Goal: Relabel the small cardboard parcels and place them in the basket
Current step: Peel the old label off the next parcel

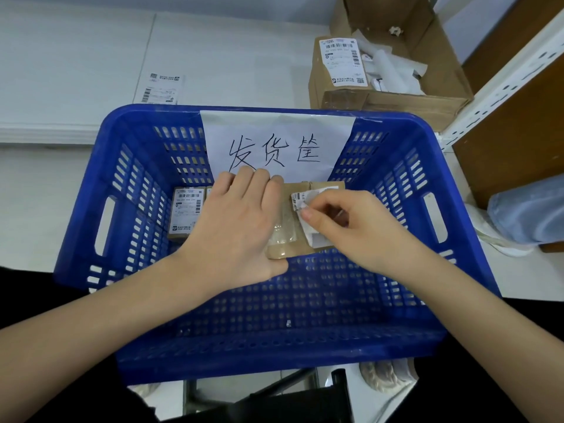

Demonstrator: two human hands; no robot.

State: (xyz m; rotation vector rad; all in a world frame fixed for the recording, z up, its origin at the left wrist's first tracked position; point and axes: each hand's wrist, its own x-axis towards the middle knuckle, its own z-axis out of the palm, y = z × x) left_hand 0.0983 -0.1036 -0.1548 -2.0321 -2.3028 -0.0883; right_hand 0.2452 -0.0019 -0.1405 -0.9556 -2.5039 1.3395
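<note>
Blue basket [396, 340] holds labelled parcel [185, 213]. Left hand [238, 227] grips unfinished parcel [293, 239] over basket; right hand [345, 224] pinches old label [305, 221], peeling. Labelled parcel [338, 71] and spare label [160, 88] remain on worktop [76, 71].

basket [457, 270] ctr | labelled parcel [186, 212] inside @ 9 o'clock | held parcel [287, 239] over basket ctr | open carton [396, 96] behind @ 1 | loose label [160, 88] @ 11

Both forearms are bare up to the near edge of view, with no sleeves, watch or rings. The left hand [241, 221] and right hand [351, 227] wear no gloves; fingernails are short and unpainted.
</note>
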